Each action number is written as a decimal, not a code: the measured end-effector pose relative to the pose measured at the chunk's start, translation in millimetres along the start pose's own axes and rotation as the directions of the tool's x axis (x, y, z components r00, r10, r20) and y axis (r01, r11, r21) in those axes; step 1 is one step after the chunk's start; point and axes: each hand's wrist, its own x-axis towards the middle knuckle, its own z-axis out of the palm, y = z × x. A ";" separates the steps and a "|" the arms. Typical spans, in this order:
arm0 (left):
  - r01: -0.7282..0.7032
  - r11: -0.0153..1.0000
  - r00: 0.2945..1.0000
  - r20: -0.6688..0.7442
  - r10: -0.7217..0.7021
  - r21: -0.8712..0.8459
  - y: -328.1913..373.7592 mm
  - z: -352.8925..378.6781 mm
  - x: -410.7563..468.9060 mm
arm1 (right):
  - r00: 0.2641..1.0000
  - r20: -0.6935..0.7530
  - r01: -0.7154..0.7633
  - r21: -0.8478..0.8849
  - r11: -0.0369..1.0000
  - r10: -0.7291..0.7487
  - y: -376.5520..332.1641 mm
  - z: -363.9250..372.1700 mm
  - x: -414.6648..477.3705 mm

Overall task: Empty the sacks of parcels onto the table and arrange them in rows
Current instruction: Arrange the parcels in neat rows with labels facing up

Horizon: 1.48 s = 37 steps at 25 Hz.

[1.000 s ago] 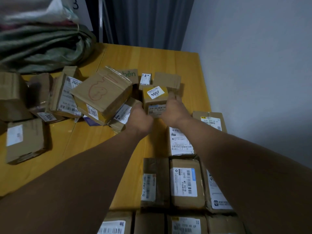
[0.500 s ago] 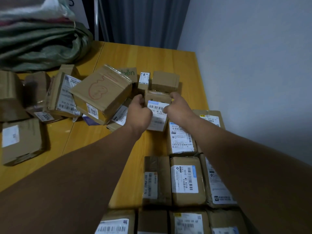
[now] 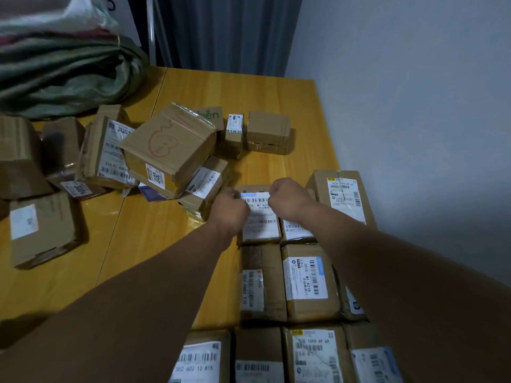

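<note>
A small cardboard parcel [image 3: 260, 222] with a white barcode label lies flat on the wooden table [image 3: 154, 239], in line with the rows of parcels [image 3: 307, 286] at the near right. My left hand [image 3: 231, 208] grips its left edge and my right hand [image 3: 287, 199] its right edge, both fists closed on it. A loose heap of parcels [image 3: 166, 150] lies across the middle and left of the table. A folded green sack [image 3: 69, 76] rests at the back left.
A grey wall runs along the table's right edge. A dark curtain [image 3: 221, 31] hangs behind the table. Two small boxes [image 3: 268, 132] stand apart behind the heap. Bare wood shows between the heap and the rows.
Both hands lifted the small parcel from the heap, turned it label up and brought it toward me, setting it down at the left end of the far row.
</note>
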 end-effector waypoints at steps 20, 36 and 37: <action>0.135 0.986 0.988 -0.084 -0.126 0.103 -15.1 -26.7 -4.8 | 0.994 0.026 0.109 -0.073 0.991 -0.108 -12.1 3.8 -10.3; -0.080 0.987 0.834 -0.533 0.142 0.139 23.0 -170.8 -1.7 | 0.990 -0.051 0.133 0.106 0.986 -0.128 -135.9 72.8 -32.2; -0.074 0.986 0.851 -0.506 0.139 0.146 24.5 -174.3 3.3 | 0.991 -0.061 0.127 0.132 0.983 -0.120 -142.3 75.5 -31.1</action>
